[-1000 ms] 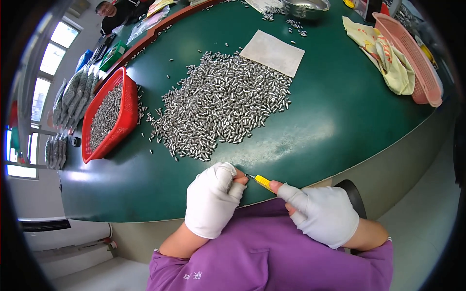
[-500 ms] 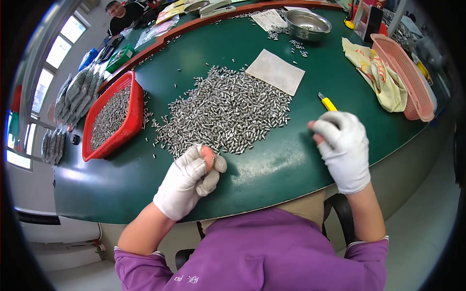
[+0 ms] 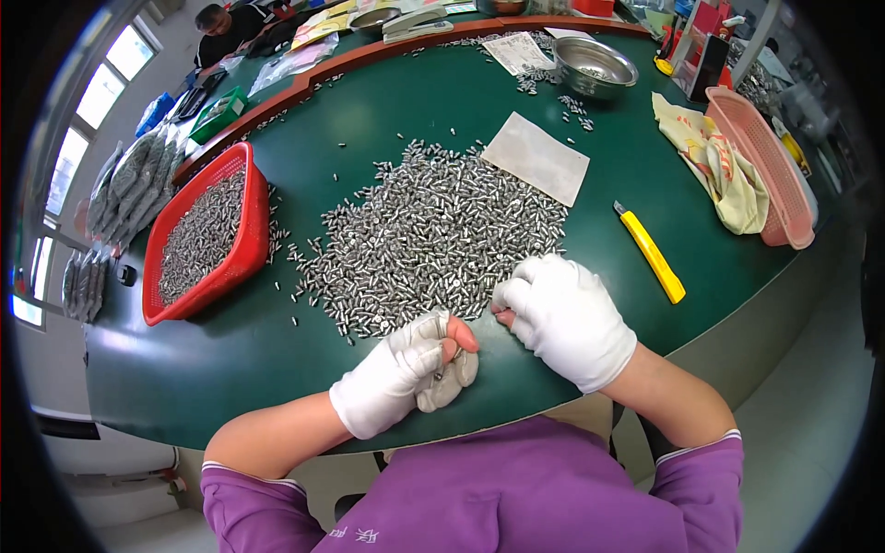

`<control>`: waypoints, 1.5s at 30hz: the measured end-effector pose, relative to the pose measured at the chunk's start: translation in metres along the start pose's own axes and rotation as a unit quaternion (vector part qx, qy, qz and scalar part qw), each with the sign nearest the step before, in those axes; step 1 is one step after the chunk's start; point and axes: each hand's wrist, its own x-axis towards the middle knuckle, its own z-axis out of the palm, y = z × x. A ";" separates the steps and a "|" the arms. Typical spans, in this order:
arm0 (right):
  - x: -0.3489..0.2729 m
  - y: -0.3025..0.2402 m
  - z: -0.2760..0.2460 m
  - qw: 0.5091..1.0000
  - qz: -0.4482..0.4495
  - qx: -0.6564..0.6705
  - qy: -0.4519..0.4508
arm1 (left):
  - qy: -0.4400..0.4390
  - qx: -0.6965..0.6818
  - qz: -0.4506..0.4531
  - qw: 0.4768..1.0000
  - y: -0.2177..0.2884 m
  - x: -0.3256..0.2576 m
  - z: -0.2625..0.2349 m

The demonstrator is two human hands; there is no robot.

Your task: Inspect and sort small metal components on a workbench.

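A wide heap of small silvery metal parts (image 3: 433,230), short and pointed like pellets, lies on the green table. My left hand (image 3: 410,373), in a white glove with bare thumb and fingertip, is curled at the heap's near edge. A small metal part (image 3: 438,376) shows between its fingers. My right hand (image 3: 567,318), gloved the same way, reaches the heap's lower right edge with its fingertips pinched together. What those fingertips hold, if anything, is hidden. Right of that hand lies a yellow utility knife (image 3: 651,255), its blade pointing away from me.
A red basket (image 3: 247,221) full of similar parts stands at left, near filled plastic bags (image 3: 138,189). A pale card (image 3: 536,158) touches the heap's far side. Farther off are a steel bowl (image 3: 595,69), a pink basket (image 3: 770,175) with a yellowish cloth (image 3: 714,166), and a seated person (image 3: 235,32).
My right hand has moved left and down from beside the knife to the heap's edge, uncovering the knife's handle. The left hand stays curled. The view has shifted slightly.
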 end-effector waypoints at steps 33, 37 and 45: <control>0.045 0.008 0.002 0.969 -0.134 0.204 0.032 | 0.013 -0.110 0.040 0.993 0.000 0.001 -0.009; 0.050 0.016 -0.012 0.981 -0.114 0.147 0.056 | 0.024 -0.092 0.040 0.995 0.002 -0.001 -0.005; 0.045 0.018 -0.007 0.976 -0.188 0.044 -0.104 | 0.006 -0.097 0.074 0.992 -0.004 -0.001 -0.011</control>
